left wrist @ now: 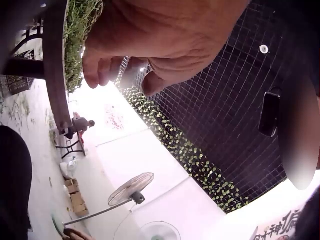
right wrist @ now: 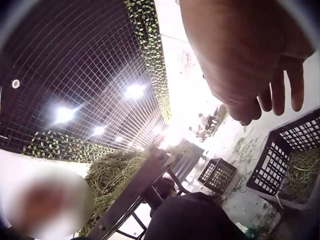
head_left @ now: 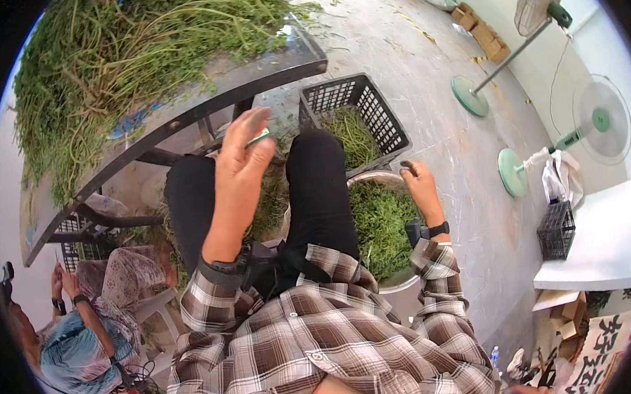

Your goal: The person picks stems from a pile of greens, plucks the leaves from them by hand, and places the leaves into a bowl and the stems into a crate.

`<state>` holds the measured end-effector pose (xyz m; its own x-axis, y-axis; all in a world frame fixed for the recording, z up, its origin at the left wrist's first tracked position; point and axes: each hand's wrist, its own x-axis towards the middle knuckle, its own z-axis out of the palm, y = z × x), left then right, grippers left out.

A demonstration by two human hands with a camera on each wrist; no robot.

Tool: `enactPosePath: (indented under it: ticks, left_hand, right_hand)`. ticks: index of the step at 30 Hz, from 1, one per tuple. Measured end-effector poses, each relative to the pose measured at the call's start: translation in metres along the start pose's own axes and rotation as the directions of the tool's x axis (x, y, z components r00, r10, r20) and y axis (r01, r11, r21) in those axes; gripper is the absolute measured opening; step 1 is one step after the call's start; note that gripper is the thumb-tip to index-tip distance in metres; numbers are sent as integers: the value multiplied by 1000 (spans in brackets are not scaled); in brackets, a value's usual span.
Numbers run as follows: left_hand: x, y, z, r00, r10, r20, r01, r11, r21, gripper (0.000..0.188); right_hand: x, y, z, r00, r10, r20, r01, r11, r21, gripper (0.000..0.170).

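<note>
In the head view my left hand (head_left: 241, 169) is raised over my legs near the table edge. A small green-and-white object (head_left: 258, 137) shows between its thumb and fingers; its kind is unclear. In the left wrist view the fingers (left wrist: 102, 70) bend down, with the thumb apart. My right hand (head_left: 423, 190) hangs at the rim of a round tub (head_left: 400, 287) of leafy green sprigs (head_left: 382, 229). The right wrist view shows its fingers (right wrist: 278, 92) loose and slightly spread, holding nothing.
A metal-edged table (head_left: 272, 77) carries a heap of long-stemmed greens (head_left: 155, 55). Ahead stands a black plastic crate (head_left: 390, 113) with stems inside. Two fans, one standing fan (head_left: 472, 93) and one lower (head_left: 512, 170), are at the right. Another person (head_left: 86, 348) sits at the left.
</note>
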<state>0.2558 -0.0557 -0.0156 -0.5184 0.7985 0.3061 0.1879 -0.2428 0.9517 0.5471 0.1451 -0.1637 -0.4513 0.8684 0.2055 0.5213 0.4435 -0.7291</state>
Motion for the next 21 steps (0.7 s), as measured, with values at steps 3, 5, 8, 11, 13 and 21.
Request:
enactPosePath:
  ticks: [3,5,8,11,13,21]
  left_hand:
    - [21,3,4,999,40,6,-41,995,93,34]
    - [37,3,8,1000,11,-3,-11,994,106,39]
    - [72,4,8,987,127,101,-161,829,535,50]
    - [120,-14,10,945,183,273,-326,432,841,56]
    - [146,-28,12,946,116,301,-322,395,860,63]
    - [197,-82,13,935,2,356,-345,246,906,75]
  right_hand:
    - [-9,29,-3,1000,8,19,-8,1000,-1,26]
    - [-15,37,-4,935,325,143,-354,886,301,25]
    - [-15,44,4,927,352,128,-372,822,431,27]
    - [-14,50,22,906,373,199,-421,763,491,29]
    - [-11,53,34,882,414,227,-470,728,499,31]
    - [50,70,78,829,469,306,-551,588,592,29]
